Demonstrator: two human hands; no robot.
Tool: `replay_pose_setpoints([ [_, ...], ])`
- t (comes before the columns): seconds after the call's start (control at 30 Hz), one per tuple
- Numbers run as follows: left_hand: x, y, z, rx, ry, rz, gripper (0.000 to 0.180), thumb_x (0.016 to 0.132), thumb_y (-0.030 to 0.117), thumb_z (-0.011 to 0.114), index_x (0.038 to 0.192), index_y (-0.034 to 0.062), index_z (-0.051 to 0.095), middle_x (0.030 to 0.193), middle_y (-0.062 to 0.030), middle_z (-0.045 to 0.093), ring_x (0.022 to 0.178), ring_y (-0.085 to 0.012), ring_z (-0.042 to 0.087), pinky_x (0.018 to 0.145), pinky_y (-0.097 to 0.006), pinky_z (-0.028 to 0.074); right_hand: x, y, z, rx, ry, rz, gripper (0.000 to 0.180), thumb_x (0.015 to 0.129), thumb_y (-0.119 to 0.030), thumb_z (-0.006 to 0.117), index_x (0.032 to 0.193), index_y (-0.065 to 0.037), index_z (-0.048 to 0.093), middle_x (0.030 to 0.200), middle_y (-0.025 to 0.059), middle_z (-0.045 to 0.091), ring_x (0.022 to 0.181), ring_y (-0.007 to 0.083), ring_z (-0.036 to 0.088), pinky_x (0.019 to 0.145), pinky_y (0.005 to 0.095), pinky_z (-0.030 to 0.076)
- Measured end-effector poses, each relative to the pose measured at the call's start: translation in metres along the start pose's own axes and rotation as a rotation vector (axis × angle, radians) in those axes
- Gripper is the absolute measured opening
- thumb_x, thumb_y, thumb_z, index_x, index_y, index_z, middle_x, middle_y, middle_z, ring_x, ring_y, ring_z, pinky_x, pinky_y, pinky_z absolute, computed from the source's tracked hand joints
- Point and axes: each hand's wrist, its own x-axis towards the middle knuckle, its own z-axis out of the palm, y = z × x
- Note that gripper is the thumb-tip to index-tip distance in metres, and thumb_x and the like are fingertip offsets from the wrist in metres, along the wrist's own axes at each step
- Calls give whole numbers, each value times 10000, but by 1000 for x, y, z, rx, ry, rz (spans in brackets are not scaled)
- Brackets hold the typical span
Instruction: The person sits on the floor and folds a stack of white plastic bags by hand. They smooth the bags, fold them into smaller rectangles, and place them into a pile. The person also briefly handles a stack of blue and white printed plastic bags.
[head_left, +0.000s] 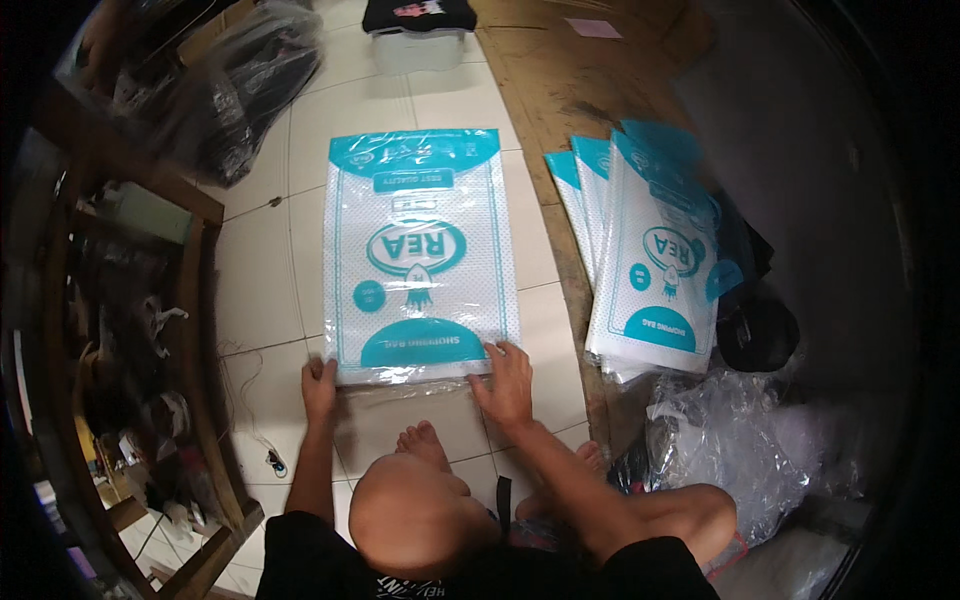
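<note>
A flat pack of plastic shopping bags (430, 345), white with teal print and a clear shiny wrapper, lies on the tiles in front of me. Its print is upside down from my side. My left hand (319, 392) is at the near left corner, thumb against the pack's edge and fingers a little apart. At the near right corner, my right hand (508, 388) rests its fingertips on the pack, thumb spread along the near edge. Clear film sticks out past that edge. Several similar packs (655, 280) lie overlapped in a fan to the right.
Brown cardboard (540, 70) covers the floor at far right. Crumpled clear plastic (720, 430) and a dark round item (760, 335) lie near the fanned packs. A wooden frame (205, 330) stands on the left. Beyond are a plastic-covered bundle (230, 90) and a pale tub (418, 52) with black cloth.
</note>
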Motion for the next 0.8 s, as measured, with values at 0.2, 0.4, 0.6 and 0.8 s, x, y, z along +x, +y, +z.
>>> replay_pose_setpoints([
  [0.2, -108, -12, 37, 307, -460, 301, 264, 854, 111, 556, 1093, 43, 465, 1030, -95, 537, 870, -239, 579, 768, -366, 503, 40, 18, 22, -377, -353, -585, 277, 766, -148, 591, 1037, -98, 568, 1033, 103, 537, 984, 279, 489, 868, 431, 372],
  [0.4, -116, 46, 69, -1166, -377, -641, 198, 890, 78, 497, 1080, 45, 452, 1094, -86, 500, 1036, -234, 506, 935, -410, 438, 40, 1, 35, -296, -514, -709, 137, 759, -138, 553, 891, -102, 570, 872, 60, 530, 860, 239, 503, 740, 373, 375],
  [0.6, -112, 56, 67, -1064, -377, -638, 136, 899, 63, 482, 1029, 27, 477, 1093, -90, 483, 1015, -220, 507, 928, -391, 450, 43, -9, 44, -282, -476, -652, 92, 776, -151, 567, 830, -77, 566, 829, 83, 558, 832, 270, 547, 693, 398, 420],
  [0.8, -115, 34, 64, -847, -434, -436, 177, 884, 66, 526, 1035, 6, 456, 1069, -102, 477, 1000, -213, 516, 891, -334, 473, 60, -28, 26, -19, -582, -434, 159, 845, -205, 563, 811, -50, 561, 785, 136, 569, 753, 342, 579, 631, 447, 472],
])
